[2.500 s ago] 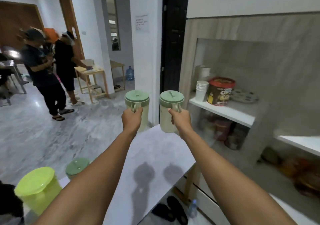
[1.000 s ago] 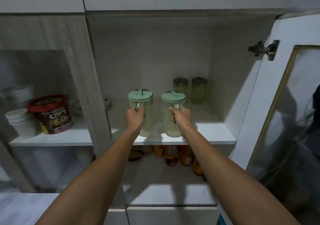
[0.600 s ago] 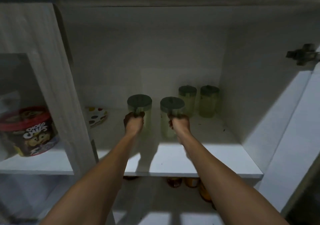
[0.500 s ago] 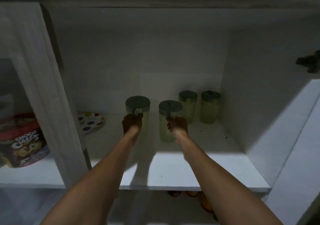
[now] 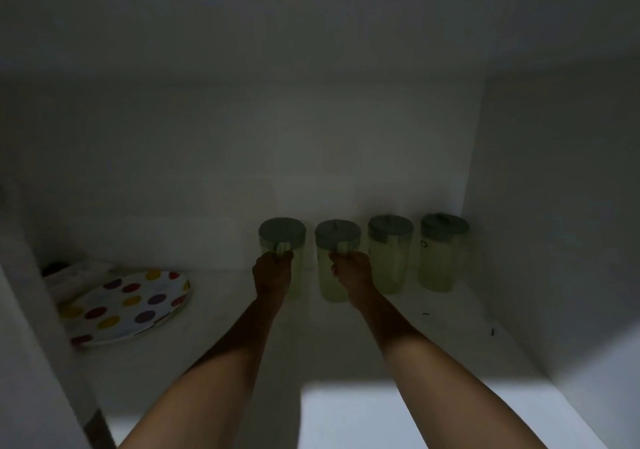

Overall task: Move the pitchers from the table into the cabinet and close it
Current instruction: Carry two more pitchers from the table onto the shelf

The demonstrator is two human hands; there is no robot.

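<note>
As hands point(image 5: 273, 275) grip pitchers point(image 5: 282, 241), shelf point(image 5: 346, 414) front bare

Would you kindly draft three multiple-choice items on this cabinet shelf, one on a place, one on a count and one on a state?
1. Where on the shelf does the polka-dot plate lie?
A. far left
B. far right
C. between the pitchers

2. How many green-lidded pitchers are on the shelf?
A. two
B. four
C. six

3. What are the two hands doing?
A. hanging free
B. closing the door
C. each gripping a pitcher's handle

Answers:
1. A, as the plate lies left of the whole row.
2. B, as four stand along the back wall.
3. C, as the left hand grips the leftmost pitcher and the right hand grips the second pitcher.
</note>
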